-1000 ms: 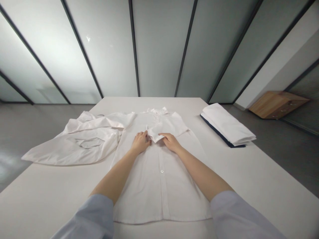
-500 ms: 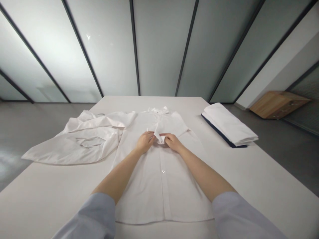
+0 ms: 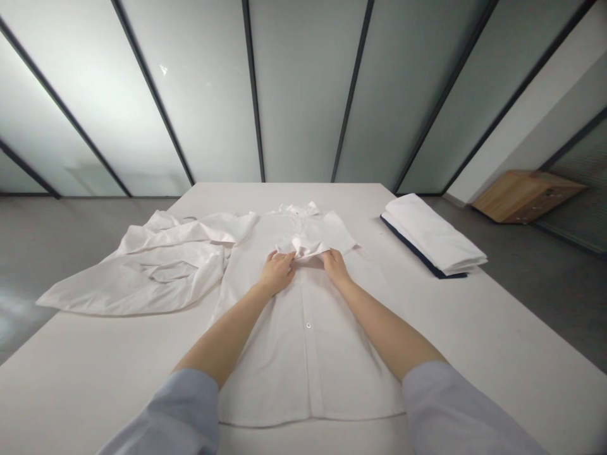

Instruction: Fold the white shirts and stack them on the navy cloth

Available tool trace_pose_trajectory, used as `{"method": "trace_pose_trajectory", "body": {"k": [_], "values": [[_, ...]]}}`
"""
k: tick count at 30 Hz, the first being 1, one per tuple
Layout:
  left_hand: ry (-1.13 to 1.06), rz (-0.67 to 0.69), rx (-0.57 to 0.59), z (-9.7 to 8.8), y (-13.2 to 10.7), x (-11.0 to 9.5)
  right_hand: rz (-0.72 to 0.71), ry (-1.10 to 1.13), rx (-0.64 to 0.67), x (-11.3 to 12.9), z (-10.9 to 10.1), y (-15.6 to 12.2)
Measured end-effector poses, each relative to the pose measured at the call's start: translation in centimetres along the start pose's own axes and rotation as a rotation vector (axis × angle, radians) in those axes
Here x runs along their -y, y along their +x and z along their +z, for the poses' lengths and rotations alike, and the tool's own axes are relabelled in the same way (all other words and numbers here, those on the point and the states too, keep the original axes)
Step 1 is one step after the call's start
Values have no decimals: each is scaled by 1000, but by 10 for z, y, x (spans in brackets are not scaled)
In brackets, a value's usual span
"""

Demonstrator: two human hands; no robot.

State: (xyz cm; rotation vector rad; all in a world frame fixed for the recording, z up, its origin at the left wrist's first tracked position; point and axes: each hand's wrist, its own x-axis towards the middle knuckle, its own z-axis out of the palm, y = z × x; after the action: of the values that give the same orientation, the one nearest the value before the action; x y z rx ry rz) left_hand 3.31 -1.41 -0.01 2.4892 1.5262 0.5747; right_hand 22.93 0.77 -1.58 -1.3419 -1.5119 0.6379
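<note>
A white button-up shirt point(image 3: 270, 366) lies spread on the table, its collar end away from me and its hem near me. One button shows low on the front placket. My left hand point(image 3: 278, 272) is closed on a bunched fold of the shirt's front, at mid-chest. Level with it on the right, my right hand point(image 3: 335, 266) pinches the same raised cloth. Between the two hands the fabric is lifted and crumpled; the fingertips are partly hidden by it.
Crumpled white cloth point(image 3: 133, 284) lies left of the shirt and hangs toward the table's left edge. A folded white stack point(image 3: 434, 234) rests on a dark navy piece point(image 3: 412, 249) at right. Beyond the white table point(image 3: 497, 354) stand frosted glass panels and a wooden cabinet point(image 3: 526, 196).
My right hand has moved to the right, away from my left hand, drawing the gathered shirt cloth wider between them. The left hand has stayed nearly in place.
</note>
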Motion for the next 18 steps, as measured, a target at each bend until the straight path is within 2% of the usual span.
{"method": "trace_pose_trajectory", "body": {"k": [3, 6, 9, 11, 14, 18], "values": [[-40, -57, -88, -4, 3, 5, -17, -5, -23, 0, -1, 1], [-240, -179, -195, -14, 5, 11, -62, -37, 22, -1, -1, 3], [-428, -305, -221, -33, 5, 19, -67, -195, 144, -3, -2, 5], [-482, -337, -226, -49, 3, 27, -120, -359, 263, -5, -2, 6], [-377, -275, -157, -76, -2, 34, -210, -555, 361, -6, -2, 6], [37, -159, -24, -104, -16, 26, -239, -623, 384, -9, -1, 6]]}}
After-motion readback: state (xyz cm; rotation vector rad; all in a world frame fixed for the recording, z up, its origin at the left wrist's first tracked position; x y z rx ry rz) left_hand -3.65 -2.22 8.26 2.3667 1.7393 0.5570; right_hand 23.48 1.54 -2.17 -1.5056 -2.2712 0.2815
